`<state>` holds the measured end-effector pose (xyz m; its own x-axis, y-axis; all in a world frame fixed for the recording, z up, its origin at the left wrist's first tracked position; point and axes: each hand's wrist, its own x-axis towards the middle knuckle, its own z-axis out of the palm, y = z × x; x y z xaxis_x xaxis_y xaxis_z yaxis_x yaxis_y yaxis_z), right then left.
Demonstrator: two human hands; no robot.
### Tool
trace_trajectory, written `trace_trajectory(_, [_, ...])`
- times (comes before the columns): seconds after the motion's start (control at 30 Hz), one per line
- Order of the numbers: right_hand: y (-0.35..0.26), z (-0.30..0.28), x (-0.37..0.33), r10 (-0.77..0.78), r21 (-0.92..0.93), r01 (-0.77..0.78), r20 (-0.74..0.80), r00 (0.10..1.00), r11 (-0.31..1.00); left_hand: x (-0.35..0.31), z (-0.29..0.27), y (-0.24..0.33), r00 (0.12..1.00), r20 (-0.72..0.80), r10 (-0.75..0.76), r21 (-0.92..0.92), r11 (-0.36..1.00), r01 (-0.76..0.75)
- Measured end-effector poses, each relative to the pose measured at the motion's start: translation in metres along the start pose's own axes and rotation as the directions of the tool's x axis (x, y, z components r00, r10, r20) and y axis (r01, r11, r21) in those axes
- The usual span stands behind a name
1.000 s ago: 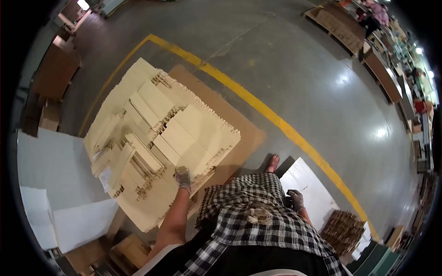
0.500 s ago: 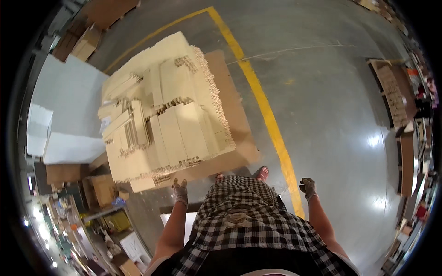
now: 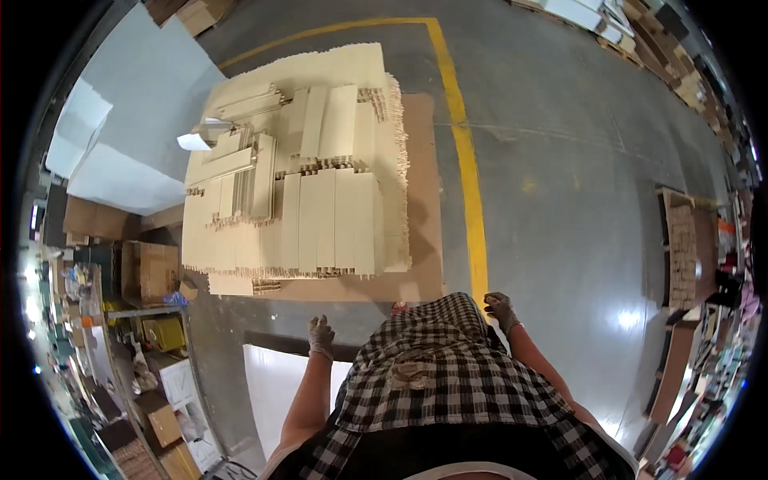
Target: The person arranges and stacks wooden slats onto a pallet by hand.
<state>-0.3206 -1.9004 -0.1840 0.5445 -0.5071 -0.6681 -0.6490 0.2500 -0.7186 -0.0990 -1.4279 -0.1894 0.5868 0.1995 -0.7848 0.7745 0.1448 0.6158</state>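
Both my hands wear greyish work gloves and hold nothing. My left hand (image 3: 321, 336) hangs in front of me on the left, its fingers loosely bent and apart. Out to my right, my right hand (image 3: 502, 310) is beside the checked apron (image 3: 432, 376), fingers half curled. Ahead to the left stands a broad stack of cream-coloured flat strips (image 3: 316, 220) with rough, notched-looking ends. Shorter strips (image 3: 262, 172) lie in small uneven piles on top. Neither hand touches the stack.
Under the stack lies a brown board (image 3: 424, 192). A yellow floor line (image 3: 464, 168) runs past its right side. Large white sheets (image 3: 152, 112) stand at the left. A white panel (image 3: 276, 384) is low beside my left arm, near a cluttered shelf (image 3: 152, 312). Brown stacks (image 3: 682, 256) line the right.
My view has turned, and the floor line and stack now sit more upright in it. My right hand has come in closer to the apron. More of the white panel shows by my left arm.
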Motion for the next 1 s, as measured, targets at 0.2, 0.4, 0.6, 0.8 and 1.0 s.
trace_trajectory(0.2, [-0.038, -0.052, 0.061, 0.160, 0.048, -0.157, -0.074, 0.984, 0.986, -0.025, 0.076, -0.004, 0.871, -0.039, 0.490, 0.571, 0.726, -0.383])
trace_trajectory(0.4, [-0.026, -0.095, 0.162, 0.106, -0.265, -0.062, 0.156, 0.982, 0.962, -0.062, 0.172, 0.031, 0.641, 0.027, 0.767, 0.782, 0.383, -0.491])
trace_trajectory(0.6, [-0.120, -0.196, 0.261, 0.188, 0.074, -0.209, 0.224, 0.956, 0.975, -0.121, 0.294, 0.025, 0.725, -0.085, 0.684, 0.854, 0.425, -0.300])
trace_trajectory(0.8, [-0.184, -0.282, 0.314, 0.187, -0.023, -0.186, 0.059, 0.981, 0.982, -0.151, 0.392, 0.023, 0.818, -0.003, 0.575, 0.792, 0.501, -0.349])
trace_trajectory(1.0, [-0.160, -0.304, 0.332, 0.354, -0.039, -0.353, 0.192, 0.915, 0.935, -0.141, 0.385, 0.056, 0.822, -0.348, 0.450, 0.647, 0.750, -0.137])
